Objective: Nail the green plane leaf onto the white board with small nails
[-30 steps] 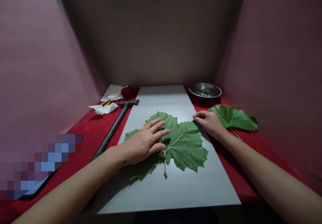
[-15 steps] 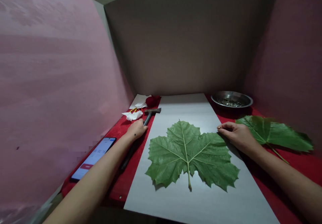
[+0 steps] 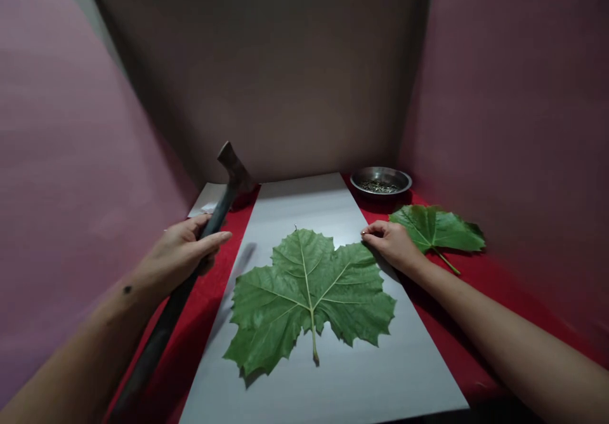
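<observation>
My left hand point(image 3: 183, 252) is wrapped round the handle of a hammer point(image 3: 227, 198), its thumb stretched along the front. The hammer is lifted off the table, head up and tilted. A large green lobed leaf point(image 3: 309, 297) lies vein side up on a white board point(image 3: 304, 205). At its top lobe a small nail point(image 3: 295, 226) stands upright. By the leaf's right upper lobe, my right hand point(image 3: 390, 243) pinches a tiny shiny thing that looks like a nail, mostly hidden by the fingertips.
A metal bowl point(image 3: 380, 183) of nails stands at the back right. Nearer, a second leaf point(image 3: 440, 228) lies on the red cloth point(image 3: 471, 322). White paper point(image 3: 207, 198) is at the back left. Walls rise on both sides and behind.
My left hand has taken up the hammer from the cloth and raised it. The camera view has swung right. My right hand stays pinched at the leaf's right lobe.
</observation>
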Motion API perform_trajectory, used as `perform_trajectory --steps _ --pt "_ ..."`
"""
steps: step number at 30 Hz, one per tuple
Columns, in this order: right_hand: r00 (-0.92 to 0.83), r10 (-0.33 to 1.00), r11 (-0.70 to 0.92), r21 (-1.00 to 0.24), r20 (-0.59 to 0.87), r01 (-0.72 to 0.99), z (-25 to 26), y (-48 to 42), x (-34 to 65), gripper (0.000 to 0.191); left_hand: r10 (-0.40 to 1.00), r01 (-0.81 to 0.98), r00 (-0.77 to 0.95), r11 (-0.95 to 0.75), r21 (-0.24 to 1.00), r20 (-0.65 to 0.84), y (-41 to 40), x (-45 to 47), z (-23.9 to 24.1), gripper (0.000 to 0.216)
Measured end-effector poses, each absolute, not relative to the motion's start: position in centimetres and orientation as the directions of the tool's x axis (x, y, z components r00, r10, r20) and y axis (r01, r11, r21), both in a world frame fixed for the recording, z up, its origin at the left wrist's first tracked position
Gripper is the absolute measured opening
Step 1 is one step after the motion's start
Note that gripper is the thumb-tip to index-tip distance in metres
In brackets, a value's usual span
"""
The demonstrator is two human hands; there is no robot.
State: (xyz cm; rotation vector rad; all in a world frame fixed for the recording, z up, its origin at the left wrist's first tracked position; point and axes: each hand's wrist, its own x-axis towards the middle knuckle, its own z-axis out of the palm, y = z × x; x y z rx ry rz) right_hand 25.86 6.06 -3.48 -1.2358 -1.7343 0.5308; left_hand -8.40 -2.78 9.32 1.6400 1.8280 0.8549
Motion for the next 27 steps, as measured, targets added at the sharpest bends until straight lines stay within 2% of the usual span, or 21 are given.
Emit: perform_trajectory --steps 6,14,16,19,27 --pt "-0.091 0.906 0.400 -0.761 0.414 0.511 -3.3 5.9 26.0 0.009 0.969 0.444 0.222 -0.007 0.896 -0.103 -5.1 -1.8 9.9 0.020" --pt "-0.059 0.912 0.378 -0.774 0.407 0.508 -3.2 6.0 25.8 0.010 0.900 0.308 0.398 0.051 0.950 -0.177 -4.0 2.8 6.9 0.021" --pt "-0.062 0.914 0.375 -0.777 0.401 0.506 -3.2 6.0 25.8 0.009 0.893 0.259 0.415 0.069 0.964 -0.175 -3.8 3.3 6.0 0.019" --pt "-0.069 0.915 0.376 -0.777 0.398 0.505 -3.2 6.1 25.8 0.009 0.926 0.209 0.352 0.062 0.976 -0.134 -3.5 3.5 4.7 0.016" --pt "-0.084 0.916 0.380 -0.783 0.392 0.493 -3.5 6.0 25.9 0.008 0.947 0.262 0.271 0.101 0.960 -0.173 -4.6 3.9 3.1 0.012"
